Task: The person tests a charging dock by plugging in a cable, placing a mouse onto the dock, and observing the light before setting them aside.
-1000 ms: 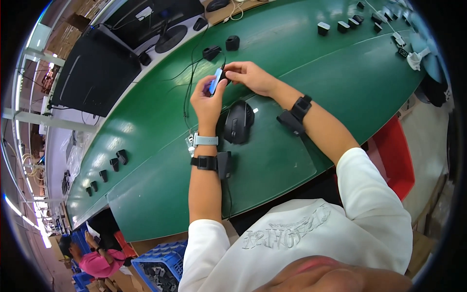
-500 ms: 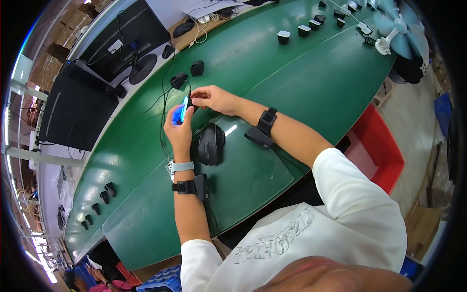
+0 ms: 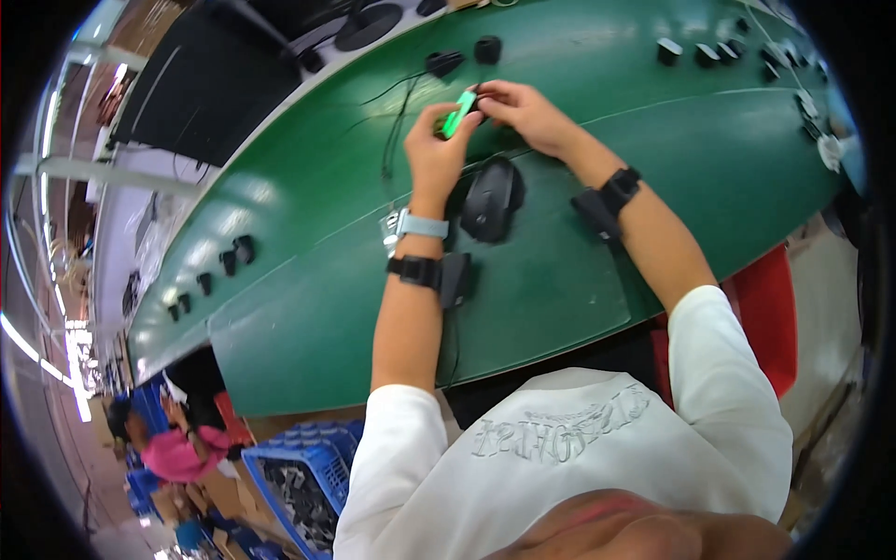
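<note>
Between my two hands, over the far part of the green table, is a small device with a glowing green face (image 3: 458, 115). My left hand (image 3: 434, 157) is closed around its near side, thumb and fingers on its edges. On the far side, the fingers of my right hand (image 3: 527, 112) pinch its dark end, where a thin cable seems to meet it; the exact contact is hidden. Just nearer to me than the hands lies a black computer mouse (image 3: 492, 198). Beyond them stand two small black blocky parts, one on the left (image 3: 444, 63) and one on the right (image 3: 487, 49).
Several black pieces (image 3: 229, 261) form a row on the table's left. More black parts with white tops (image 3: 668, 51) stand far right. Dark monitors (image 3: 196, 84) line the back left. Below the table are a blue crate (image 3: 313, 457), a red bin (image 3: 770, 317) and a person in pink (image 3: 182, 453).
The device's glow has turned from blue to green. My view has shifted, so the table and both hands sit elsewhere in the picture; both hands keep their hold.
</note>
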A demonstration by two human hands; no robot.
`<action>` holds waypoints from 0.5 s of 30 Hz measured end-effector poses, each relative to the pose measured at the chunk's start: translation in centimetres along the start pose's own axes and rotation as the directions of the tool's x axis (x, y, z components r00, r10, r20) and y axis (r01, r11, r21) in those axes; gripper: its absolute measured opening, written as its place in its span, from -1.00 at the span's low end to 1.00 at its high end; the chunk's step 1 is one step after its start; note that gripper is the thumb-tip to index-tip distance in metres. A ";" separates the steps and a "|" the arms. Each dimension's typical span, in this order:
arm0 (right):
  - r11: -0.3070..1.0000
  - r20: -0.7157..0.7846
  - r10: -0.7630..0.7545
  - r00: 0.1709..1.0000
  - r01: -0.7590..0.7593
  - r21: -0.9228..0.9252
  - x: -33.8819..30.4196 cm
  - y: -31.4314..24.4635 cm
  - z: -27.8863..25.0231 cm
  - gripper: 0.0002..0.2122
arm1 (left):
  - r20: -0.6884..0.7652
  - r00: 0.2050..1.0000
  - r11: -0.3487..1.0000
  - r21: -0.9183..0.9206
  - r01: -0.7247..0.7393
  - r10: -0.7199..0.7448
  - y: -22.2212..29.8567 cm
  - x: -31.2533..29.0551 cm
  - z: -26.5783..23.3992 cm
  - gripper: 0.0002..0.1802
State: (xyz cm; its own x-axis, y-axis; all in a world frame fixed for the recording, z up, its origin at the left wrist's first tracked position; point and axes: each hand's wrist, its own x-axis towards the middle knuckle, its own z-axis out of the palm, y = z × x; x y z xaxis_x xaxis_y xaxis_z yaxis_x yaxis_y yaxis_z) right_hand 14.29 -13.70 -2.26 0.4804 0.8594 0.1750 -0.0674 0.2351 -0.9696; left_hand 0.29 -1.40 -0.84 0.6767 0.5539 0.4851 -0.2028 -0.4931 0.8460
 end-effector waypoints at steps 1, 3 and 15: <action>1.000 -0.001 0.013 1.000 -0.013 0.008 -0.1 -0.2 0.1 -0.65 | -0.002 0.998 0.998 -0.027 0.057 -0.057 -0.2 -0.1 -0.1 -0.68; 1.000 0.022 0.020 1.000 -0.020 0.016 0.0 -0.4 0.6 -0.66 | -0.001 0.996 0.988 -0.129 0.089 -0.090 -0.1 -0.2 -0.2 -0.68; 0.999 -0.007 0.053 0.999 -0.053 0.000 -0.3 -1.1 1.3 -0.68 | -0.005 0.998 0.996 -0.060 0.062 -0.062 0.0 -0.4 -0.7 -0.67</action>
State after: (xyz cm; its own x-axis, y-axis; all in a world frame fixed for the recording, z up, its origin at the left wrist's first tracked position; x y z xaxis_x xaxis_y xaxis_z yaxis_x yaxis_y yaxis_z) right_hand 13.12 -13.63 -1.05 0.4820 0.8676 0.1222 -0.0926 0.1891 -0.9776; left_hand -0.45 -1.11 -0.87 0.6844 0.5871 0.4324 -0.2024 -0.4168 0.8862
